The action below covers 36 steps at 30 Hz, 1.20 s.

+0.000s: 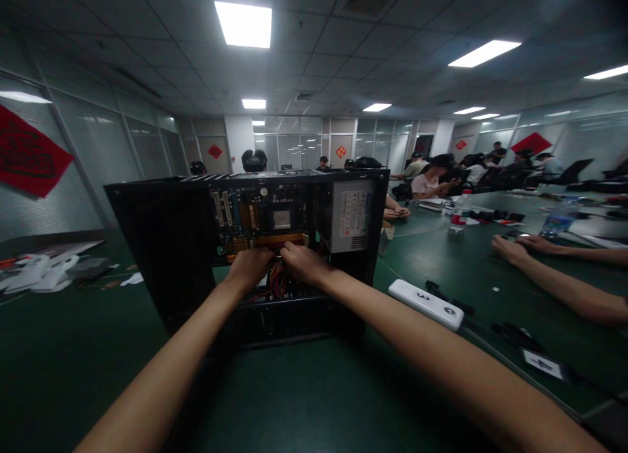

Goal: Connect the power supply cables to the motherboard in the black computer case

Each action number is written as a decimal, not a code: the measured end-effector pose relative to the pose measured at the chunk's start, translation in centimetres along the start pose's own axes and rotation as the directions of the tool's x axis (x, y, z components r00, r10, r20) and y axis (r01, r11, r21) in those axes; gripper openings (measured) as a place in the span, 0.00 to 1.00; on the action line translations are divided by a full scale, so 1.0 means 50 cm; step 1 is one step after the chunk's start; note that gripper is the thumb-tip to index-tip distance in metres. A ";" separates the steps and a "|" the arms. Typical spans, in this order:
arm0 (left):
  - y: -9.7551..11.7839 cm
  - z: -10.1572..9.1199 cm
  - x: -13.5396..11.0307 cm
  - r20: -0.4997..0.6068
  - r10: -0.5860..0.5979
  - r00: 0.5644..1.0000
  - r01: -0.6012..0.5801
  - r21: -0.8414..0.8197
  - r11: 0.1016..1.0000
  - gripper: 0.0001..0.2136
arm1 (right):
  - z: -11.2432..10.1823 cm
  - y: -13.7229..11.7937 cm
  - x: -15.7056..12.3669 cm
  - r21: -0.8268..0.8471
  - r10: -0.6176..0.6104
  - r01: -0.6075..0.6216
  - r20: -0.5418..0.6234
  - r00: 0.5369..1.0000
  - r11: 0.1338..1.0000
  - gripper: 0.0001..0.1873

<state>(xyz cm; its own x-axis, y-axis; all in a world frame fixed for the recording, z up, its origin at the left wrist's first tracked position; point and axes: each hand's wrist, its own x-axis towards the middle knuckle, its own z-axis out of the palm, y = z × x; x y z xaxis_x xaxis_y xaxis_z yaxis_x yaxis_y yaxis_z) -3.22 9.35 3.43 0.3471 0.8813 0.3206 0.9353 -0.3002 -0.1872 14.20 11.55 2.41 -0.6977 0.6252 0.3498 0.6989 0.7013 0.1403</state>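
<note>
An open black computer case (pixel 161 243) stands on the green table (pixel 294 400) in front of me, its motherboard (pixel 260 220) and grey power supply (pixel 350 217) exposed. Both my hands reach inside it, side by side, just below the motherboard's lower edge. My left hand (pixel 251 266) is curled closed, knuckles toward me. My right hand (pixel 304 262) is also closed, fingers pressed in at the board's edge above a bundle of red and yellow cables (pixel 277 284). What the fingers grip is hidden.
A white numbered block (pixel 426 304) lies right of the case, with black parts (pixel 515 335) and a numbered card (pixel 542 363) beyond. Another person's forearms (pixel 554 270) rest on the table at right. Water bottles (pixel 460 211) and seated people are farther back; papers (pixel 44 270) lie at left.
</note>
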 end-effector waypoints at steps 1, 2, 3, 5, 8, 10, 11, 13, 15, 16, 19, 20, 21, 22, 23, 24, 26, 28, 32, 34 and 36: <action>0.000 0.001 0.001 0.003 -0.006 1.000 0.006 0.000 1.000 0.14 | 0.000 -0.001 0.001 -0.001 0.009 -0.009 0.005 1.000 1.000 0.14; -0.001 0.003 0.002 0.004 -0.010 1.000 0.010 -0.001 1.000 0.15 | 0.000 -0.001 0.001 -0.004 0.017 -0.017 0.007 1.000 1.000 0.14; -0.001 0.004 0.002 0.005 -0.013 1.000 0.013 -0.001 1.000 0.15 | 0.000 -0.001 0.001 -0.008 0.021 -0.021 0.009 1.000 1.000 0.14; -0.001 0.005 0.001 0.005 -0.015 1.000 0.015 -0.002 1.000 0.15 | 0.002 -0.001 0.001 -0.017 0.016 -0.015 0.010 1.000 1.000 0.15; 0.000 0.003 -0.004 0.011 -0.014 1.000 0.014 -0.002 1.000 0.16 | 0.004 0.001 0.002 -0.029 -0.006 0.006 0.007 1.000 1.000 0.14; 0.001 0.000 -0.007 0.013 -0.011 1.000 0.011 0.001 1.000 0.17 | 0.006 0.002 0.002 -0.034 -0.015 0.015 -0.007 1.000 0.999 0.14; 0.002 -0.001 -0.007 0.011 -0.008 1.000 0.008 0.001 1.000 0.17 | 0.005 0.002 0.002 -0.035 -0.018 0.018 -0.012 1.000 0.999 0.14; 0.003 -0.004 -0.008 0.007 -0.003 1.000 0.003 -0.003 1.000 0.17 | 0.004 0.001 0.001 -0.035 -0.022 0.022 -0.016 1.000 0.999 0.14; 0.003 -0.006 -0.008 0.013 -0.006 1.000 0.006 -0.015 1.000 0.16 | 0.000 0.000 0.001 -0.035 -0.022 0.021 -0.007 1.000 0.999 0.14; 0.002 -0.006 -0.008 0.019 -0.009 1.000 0.009 -0.021 1.000 0.16 | -0.001 -0.001 0.001 -0.036 -0.020 0.020 -0.003 1.000 0.999 0.14; 0.001 -0.008 -0.009 0.025 -0.010 1.000 0.011 -0.027 1.000 0.16 | -0.004 -0.003 0.001 -0.046 -0.007 0.007 -0.011 1.000 0.999 0.14; 0.001 -0.008 -0.009 0.026 -0.012 1.000 0.013 -0.027 1.000 0.16 | -0.005 -0.003 0.002 -0.052 -0.004 0.003 -0.017 1.000 0.999 0.14; 0.001 -0.009 -0.009 0.026 -0.016 1.000 0.016 -0.027 0.999 0.16 | -0.005 -0.003 0.002 -0.057 -0.001 0.000 -0.021 1.000 0.998 0.13; 0.001 -0.009 -0.010 0.029 -0.021 0.999 0.022 -0.026 0.999 0.16 | -0.005 -0.004 0.003 -0.061 -0.001 0.000 -0.023 1.000 0.998 0.13; 0.001 -0.009 -0.010 0.031 -0.027 0.999 0.028 -0.026 0.999 0.16 | -0.004 -0.003 0.003 -0.062 -0.002 0.000 -0.023 1.000 0.998 0.13; 0.002 -0.009 -0.011 0.034 -0.031 0.999 0.032 -0.030 0.999 0.16 | -0.004 -0.003 0.003 -0.063 -0.004 0.002 -0.025 1.000 0.998 0.13; 0.003 -0.010 -0.012 0.029 -0.030 0.999 0.032 -0.051 0.998 0.16 | -0.004 -0.002 0.004 -0.063 -0.007 0.005 -0.026 1.000 0.998 0.13; 0.004 -0.010 -0.013 0.025 -0.040 0.999 0.042 -0.083 0.996 0.16 | -0.003 -0.001 0.005 -0.065 -0.007 0.006 -0.022 1.000 0.998 0.13; 0.004 -0.010 -0.011 0.045 -0.063 0.997 0.068 -0.114 0.991 0.18 | 0.001 0.004 0.009 -0.065 -0.007 0.006 -0.016 1.000 0.998 0.13; 0.003 -0.008 -0.008 0.044 -0.063 0.997 0.068 -0.127 0.990 0.17 | 0.003 0.005 0.010 -0.067 -0.004 0.002 -0.025 1.000 0.998 0.13; 0.002 -0.005 -0.005 0.036 -0.067 0.997 0.072 -0.136 0.988 0.17 | 0.004 0.005 0.010 -0.067 0.004 -0.006 -0.035 0.999 0.998 0.14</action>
<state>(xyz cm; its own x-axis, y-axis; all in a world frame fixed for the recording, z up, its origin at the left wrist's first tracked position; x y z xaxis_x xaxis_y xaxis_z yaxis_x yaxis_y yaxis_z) -3.20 9.02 3.59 0.2806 0.9120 0.2993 0.9584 -0.2832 -0.0355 14.00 12.11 2.42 -0.6889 0.6156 0.3827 0.7123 0.6728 0.1999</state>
